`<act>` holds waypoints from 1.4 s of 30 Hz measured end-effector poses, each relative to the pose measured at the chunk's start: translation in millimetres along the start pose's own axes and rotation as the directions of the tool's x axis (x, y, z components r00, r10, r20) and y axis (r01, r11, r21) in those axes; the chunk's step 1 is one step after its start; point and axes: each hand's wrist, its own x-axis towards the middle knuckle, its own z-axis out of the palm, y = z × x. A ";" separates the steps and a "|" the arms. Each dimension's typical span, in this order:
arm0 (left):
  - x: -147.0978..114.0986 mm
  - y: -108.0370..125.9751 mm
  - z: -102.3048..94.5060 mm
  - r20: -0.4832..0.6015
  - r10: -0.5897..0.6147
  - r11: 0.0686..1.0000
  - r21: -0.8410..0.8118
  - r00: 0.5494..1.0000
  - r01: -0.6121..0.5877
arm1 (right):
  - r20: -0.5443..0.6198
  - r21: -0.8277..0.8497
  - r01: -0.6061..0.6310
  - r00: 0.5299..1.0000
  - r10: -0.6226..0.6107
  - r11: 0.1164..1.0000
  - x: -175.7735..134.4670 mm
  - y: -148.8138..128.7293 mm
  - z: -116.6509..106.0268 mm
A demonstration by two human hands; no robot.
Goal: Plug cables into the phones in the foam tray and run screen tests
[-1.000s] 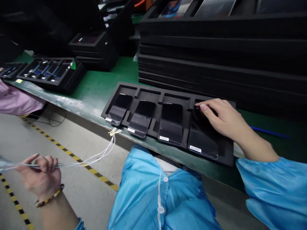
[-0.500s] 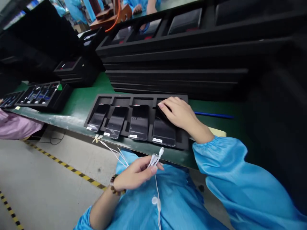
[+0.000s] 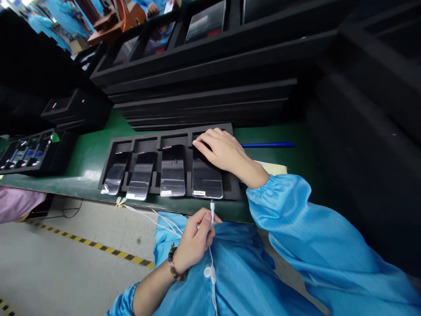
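Green bench (image 3: 88,160), floor (image 3: 92,283) w/ striped tape (image 3: 109,250) beyond front edge. L hand (image 3: 194,239) closed on white cable (image 3: 212,210), plug tip near rightmost phone (image 3: 206,181). R hand (image 3: 221,149) over that phone's far end; can't tell if gripping. Phone lies in dark tray (image 3: 234,189) w/ 3 others, along bench's front edge. Blue stick (image 3: 268,145) & yellow pad (image 3: 275,168) R of tray; stacked trays (image 3: 204,110) behind.
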 end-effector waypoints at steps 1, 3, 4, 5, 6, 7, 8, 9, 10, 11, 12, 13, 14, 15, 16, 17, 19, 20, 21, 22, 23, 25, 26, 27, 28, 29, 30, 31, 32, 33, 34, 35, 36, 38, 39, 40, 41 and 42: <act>0.6 -0.5 1.7 -0.012 -0.004 1.000 -0.023 1.000 0.004 | 0.003 0.000 -0.001 1.000 0.001 1.000 0.0 -0.2 -0.5; 2.2 -0.7 4.4 -0.035 0.013 0.999 -0.037 0.999 -0.015 | 0.005 0.001 0.000 1.000 0.000 1.000 -0.2 -0.5 -1.4; 2.9 -0.8 5.3 -0.046 0.029 0.999 -0.026 0.999 -0.031 | 0.005 0.003 0.002 1.000 -0.002 1.000 -0.3 -0.6 -1.7; 3.4 -1.0 5.7 -0.057 0.044 0.999 -0.012 0.997 -0.044 | 0.006 0.007 0.002 1.000 -0.002 1.000 -0.4 -0.7 -1.9; 3.7 -1.5 5.7 -0.066 0.052 0.999 -0.002 0.996 -0.053 | 0.006 0.011 0.001 1.000 -0.001 1.000 -0.6 -0.7 -2.0; 3.7 -2.1 5.4 -0.069 0.058 0.998 0.001 0.996 -0.058 | 0.006 0.014 -0.001 1.000 0.001 1.000 -0.7 -0.7 -2.0; 3.7 -2.8 4.8 -0.067 0.067 0.998 0.002 0.996 -0.067 | 0.006 0.017 -0.003 1.000 0.003 1.000 -0.8 -0.7 -2.1; 3.7 -3.6 4.0 -0.064 0.078 0.997 0.006 0.995 -0.078 | 0.005 0.018 -0.004 1.000 0.004 1.000 -0.9 -0.8 -2.1; 3.9 -4.3 3.2 -0.064 0.092 0.996 0.016 0.994 -0.091 | 0.004 0.017 -0.003 1.000 0.003 1.000 -0.9 -0.9 -2.1; 4.3 -4.8 2.6 -0.068 0.106 0.994 0.031 0.992 -0.104 | 0.002 0.014 -0.003 1.000 0.003 1.000 -1.0 -1.0 -2.2; 4.9 -5.1 2.4 -0.076 0.115 0.993 0.046 0.990 -0.111 | 0.002 0.011 -0.002 1.000 0.002 1.000 -1.0 -1.1 -2.3; 5.7 -5.1 2.5 -0.084 0.113 0.993 0.051 0.990 -0.109 | 0.002 0.009 -0.002 1.000 0.002 1.000 -1.0 -1.3 -2.5; 6.5 -4.9 3.1 -0.091 0.101 0.994 0.040 0.991 -0.097 | 0.003 0.008 -0.003 1.000 0.003 1.000 -1.0 -1.4 -2.7; 7.3 -4.6 4.0 -0.093 0.081 0.997 0.014 0.992 -0.080 | 0.005 0.008 -0.003 1.000 0.003 1.000 -1.0 -1.5 -2.8; 7.9 -4.4 5.1 -0.088 0.056 0.998 -0.021 0.994 -0.058 | 0.006 0.010 -0.004 1.000 0.004 1.000 -0.9 -1.5 -2.9; 8.3 -4.4 6.2 -0.079 0.031 0.998 -0.053 0.996 -0.036 | 0.007 0.011 -0.005 1.000 0.005 1.000 -0.8 -1.5 -3.0; 8.4 -5.2 8.0 -0.056 -0.003 0.996 -0.085 0.998 -0.002 | 0.009 0.013 -0.007 1.000 0.007 1.000 -0.7 -1.5 -2.8; 8.3 -5.8 8.5 -0.044 -0.012 0.996 -0.086 0.999 0.008 | 0.010 0.012 -0.009 1.000 0.009 1.000 -0.7 -1.4 -2.6; 8.2 -6.5 8.7 -0.038 -0.018 0.996 -0.083 0.999 0.015 | 0.011 0.011 -0.010 1.000 0.010 1.000 -0.7 -1.3 -2.5; 8.2 -7.1 8.6 -0.038 -0.020 0.997 -0.077 0.999 0.017 | 0.013 0.010 -0.012 1.000 0.012 1.000 -0.8 -1.2 -2.3; 8.2 -7.6 8.2 -0.043 -0.018 0.998 -0.069 0.999 0.015 | 0.016 0.007 -0.014 1.000 0.014 1.000 -0.8 -1.1 -2.3; 8.4 -7.8 7.3 -0.054 -0.002 0.999 -0.040 0.999 0.000 | 0.021 0.003 -0.019 1.000 0.019 1.000 -1.0 -1.2 -2.5; 8.6 -7.6 6.8 -0.053 0.006 1.000 -0.025 0.999 -0.007 | 0.024 0.003 -0.020 1.000 0.020 1.000 -1.1 -1.4 -2.8; 8.7 -7.3 6.4 -0.049 0.011 1.000 -0.013 0.999 -0.012 | 0.027 0.005 -0.021 0.999 0.021 1.000 -1.3 -1.6 -3.1; 8.7 -6.9 6.1 -0.043 0.013 1.000 -0.005 0.999 -0.013 | 0.028 0.009 -0.023 0.999 0.023 1.000 -1.4 -1.8 -3.4; 8.8 -6.6 5.8 -0.038 0.011 1.000 -0.002 0.999 -0.011 | 0.029 0.014 -0.024 0.999 0.023 1.000 -1.6 -2.1 -3.7; 8.9 -6.4 5.5 -0.034 0.009 1.000 -0.001 0.999 -0.009 | 0.029 0.020 -0.025 0.999 0.024 0.999 -1.8 -2.2 -4.0; 9.0 -6.4 5.1 -0.033 0.009 1.000 0.001 0.999 -0.009 | 0.026 0.025 -0.026 0.999 0.026 0.999 -1.9 -2.3 -4.1; 9.1 -6.5 4.5 -0.034 0.009 1.000 0.006 0.999 -0.009 | 0.023 0.031 -0.028 0.999 0.027 0.999 -2.1 -2.3 -4.1; 9.3 -6.8 3.8 -0.034 0.009 1.000 0.010 0.999 -0.009 | 0.020 0.038 -0.030 0.999 0.029 0.999 -2.2 -2.1 -4.0; 9.5 -7.1 3.0 -0.034 0.009 1.000 0.011 0.999 -0.008 | 0.019 0.045 -0.032 0.999 0.031 0.998 -2.3 -1.9 -3.9; 9.8 -7.3 2.1 -0.034 0.006 1.000 0.006 0.999 -0.006 | 0.018 0.052 -0.034 0.999 0.033 0.998 -2.3 -1.6 -3.7; 10.1 -7.3 1.4 -0.034 0.001 1.000 -0.007 0.999 -0.001 | 0.018 0.059 -0.036 0.999 0.035 0.998 -2.3 -1.3 -3.5; 10.8 -6.5 0.8 -0.035 -0.013 0.999 -0.042 0.999 0.012 | 0.021 0.065 -0.038 0.999 0.037 0.997 -2.2 -0.9 -3.1; 11.1 -5.5 1.0 -0.039 -0.018 0.998 -0.056 0.999 0.016 | 0.022 0.065 -0.038 0.999 0.037 0.997 -2.2 -0.8 -3.0; 11.4 -4.2 1.7 -0.043 -0.020 0.998 -0.063 0.999 0.017 | 0.024 0.063 -0.038 0.999 0.036 0.997 -2.2 -1.0 -2.9; 11.7 -2.7 2.8 -0.048 -0.020 0.998 -0.064 0.999 0.017 | 0.025 0.060 -0.039 0.999 0.037 0.997 -2.3 -1.2 -2.9; 12.0 -0.9 4.1 -0.053 -0.018 0.998 -0.063 0.998 0.015 | 0.025 0.057 -0.040 0.999 0.039 0.998 -2.5 -1.7 -3.1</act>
